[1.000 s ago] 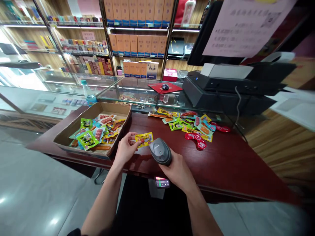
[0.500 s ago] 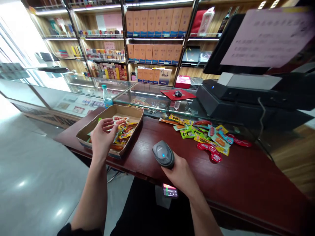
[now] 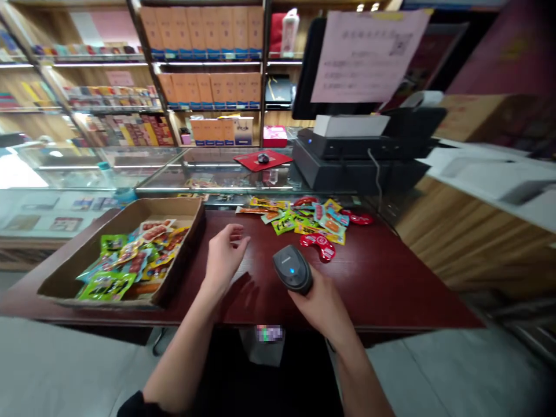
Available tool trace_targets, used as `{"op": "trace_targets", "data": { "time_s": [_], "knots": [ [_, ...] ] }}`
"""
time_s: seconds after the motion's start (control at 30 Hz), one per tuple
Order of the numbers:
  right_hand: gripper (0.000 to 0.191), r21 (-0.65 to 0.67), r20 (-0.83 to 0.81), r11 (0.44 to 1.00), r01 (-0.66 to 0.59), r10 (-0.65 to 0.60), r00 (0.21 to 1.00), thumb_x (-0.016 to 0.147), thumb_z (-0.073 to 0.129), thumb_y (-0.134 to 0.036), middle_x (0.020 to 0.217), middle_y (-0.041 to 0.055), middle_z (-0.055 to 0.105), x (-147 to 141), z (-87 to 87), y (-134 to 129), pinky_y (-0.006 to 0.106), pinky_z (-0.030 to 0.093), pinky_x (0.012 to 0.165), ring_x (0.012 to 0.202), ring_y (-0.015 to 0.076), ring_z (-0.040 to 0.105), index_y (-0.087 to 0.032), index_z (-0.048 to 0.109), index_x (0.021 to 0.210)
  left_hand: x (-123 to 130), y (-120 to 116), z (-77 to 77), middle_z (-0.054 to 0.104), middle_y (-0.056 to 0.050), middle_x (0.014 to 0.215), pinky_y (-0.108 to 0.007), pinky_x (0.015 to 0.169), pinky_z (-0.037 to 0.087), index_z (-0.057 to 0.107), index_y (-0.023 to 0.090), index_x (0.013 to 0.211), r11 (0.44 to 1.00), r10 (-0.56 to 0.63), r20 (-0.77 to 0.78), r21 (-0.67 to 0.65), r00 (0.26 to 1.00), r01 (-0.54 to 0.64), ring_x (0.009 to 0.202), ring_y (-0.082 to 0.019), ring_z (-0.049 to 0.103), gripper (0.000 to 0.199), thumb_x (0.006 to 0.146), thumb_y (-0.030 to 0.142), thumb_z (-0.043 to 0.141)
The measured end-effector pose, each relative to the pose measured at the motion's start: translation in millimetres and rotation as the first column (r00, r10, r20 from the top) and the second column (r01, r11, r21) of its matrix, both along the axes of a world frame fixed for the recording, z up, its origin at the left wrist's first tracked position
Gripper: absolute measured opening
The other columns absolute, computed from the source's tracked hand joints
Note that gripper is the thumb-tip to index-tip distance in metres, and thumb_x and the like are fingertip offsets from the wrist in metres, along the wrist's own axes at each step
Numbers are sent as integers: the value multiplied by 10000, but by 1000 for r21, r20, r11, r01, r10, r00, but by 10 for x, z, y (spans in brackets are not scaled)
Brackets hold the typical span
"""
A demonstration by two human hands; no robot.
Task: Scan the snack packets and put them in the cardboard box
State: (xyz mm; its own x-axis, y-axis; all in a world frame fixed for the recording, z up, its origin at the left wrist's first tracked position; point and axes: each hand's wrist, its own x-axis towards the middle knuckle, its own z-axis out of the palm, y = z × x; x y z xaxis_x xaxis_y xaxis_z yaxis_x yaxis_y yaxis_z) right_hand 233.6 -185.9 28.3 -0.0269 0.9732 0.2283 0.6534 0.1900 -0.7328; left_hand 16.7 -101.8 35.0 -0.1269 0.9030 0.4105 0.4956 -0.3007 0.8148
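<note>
My right hand [image 3: 324, 298] is wrapped round the grip of a dark grey barcode scanner [image 3: 292, 269], whose blue light is lit. Over the dark red table, my left hand [image 3: 226, 255] hovers with loosely curved fingers apart and nothing in them. To its left stands a shallow cardboard box [image 3: 54, 286] holding several snack packets [image 3: 130, 258] in green, yellow and blue wrappers. Beyond the scanner lies a loose pile of packaged sausages [image 3: 299, 217], with a curved red packet [image 3: 319, 246] at its near edge.
Behind the table [image 3: 403, 289] runs a glass display counter [image 3: 195, 165] with a red mouse pad [image 3: 260, 161]. A monitor bearing a pink paper sheet [image 3: 369, 58] stands above a black cash drawer [image 3: 347, 171]. A bottle [image 3: 124, 194] is behind the box. A phone [image 3: 269, 334] shows below the table edge.
My left hand has moved right, from above the cardboard box to over the bare table. My view has turned right. The scanner stays in my right hand.
</note>
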Motion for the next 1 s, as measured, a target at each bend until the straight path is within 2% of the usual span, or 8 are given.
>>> {"op": "trace_targets", "data": {
  "time_s": [0.17, 0.33, 0.53, 0.63, 0.73, 0.83, 0.9, 1.0],
  "knots": [
    [256, -9, 37, 978, 209, -209, 977, 771, 634, -239, 929, 94, 766, 510, -109, -68, 331, 527, 752, 910, 301, 732, -204, 646, 1025, 837, 384, -127, 743, -60, 951, -296, 730, 571, 673, 203, 976, 975, -218, -75, -68, 973, 213, 791, -179, 708, 184, 795, 217, 704],
    [310, -29, 23, 954, 297, -297, 955, 795, 629, -220, 988, 93, 764, 818, -169, -102, 321, 533, 805, 957, 285, 730, -203, 649, 1104, 1375, 769, -337, 747, -77, 987, -312, 819, 552, 677, 190, 1058, 947, -308, -226, -168, 924, 274, 873, -194, 707, 274, 792, 232, 724],
    [289, -42, -7, 941, 335, -335, 942, 790, 636, -178, 1022, 106, 761, 944, -188, -84, 329, 536, 868, 1003, 288, 721, -206, 650, 1077, 1680, 1077, -616, 747, -123, 1033, -322, 856, 520, 664, 141, 1193, 897, -409, -389, -339, 825, 285, 948, -232, 699, 429, 789, 270, 732],
    [301, -55, -19, 940, 336, -337, 941, 797, 638, -177, 1013, 103, 763, 946, -188, -73, 333, 543, 853, 989, 288, 726, -207, 651, 1096, 1742, 1175, -674, 751, -115, 1025, -310, 842, 512, 673, 147, 1204, 885, -427, -429, -379, 796, 270, 942, -235, 696, 448, 772, 246, 735],
    [341, -57, -26, 946, 319, -321, 947, 797, 639, -177, 1010, 103, 763, 933, -185, -73, 342, 545, 846, 977, 287, 727, -197, 650, 1137, 1756, 1229, -685, 753, -94, 921, -307, 803, 512, 698, 140, 1172, 876, -437, -440, -404, 784, 262, 871, -232, 697, 422, 756, 202, 735],
    [357, -49, -28, 951, 305, -306, 952, 789, 640, -170, 1013, 111, 761, 904, -178, -80, 348, 542, 863, 984, 289, 725, -188, 649, 1145, 1731, 1233, -686, 728, -61, 778, -298, 724, 521, 727, 125, 1062, 824, -485, -314, -475, 816, 307, 761, -214, 696, 326, 739, 166, 749],
    [361, -47, -26, 952, 301, -303, 953, 780, 643, -164, 1008, 113, 761, 874, -169, -85, 347, 541, 864, 984, 291, 725, -189, 650, 1140, 1691, 1210, -687, 692, -21, 678, -281, 648, 525, 721, 125, 978, 748, -496, -110, -559, 861, 359, 647, -182, 679, 247, 735, 143, 756],
    [341, -51, -20, 955, 292, -294, 956, 773, 645, -167, 998, 110, 763, 806, -149, -84, 346, 543, 846, 974, 294, 726, -196, 655, 1112, 1567, 1142, -665, 633, 31, 589, -264, 566, 533, 675, 125, 888, 665, -391, 246, -591, 887, 457, 525, -141, 636, 238, 687, 104, 800]
  ]
}}
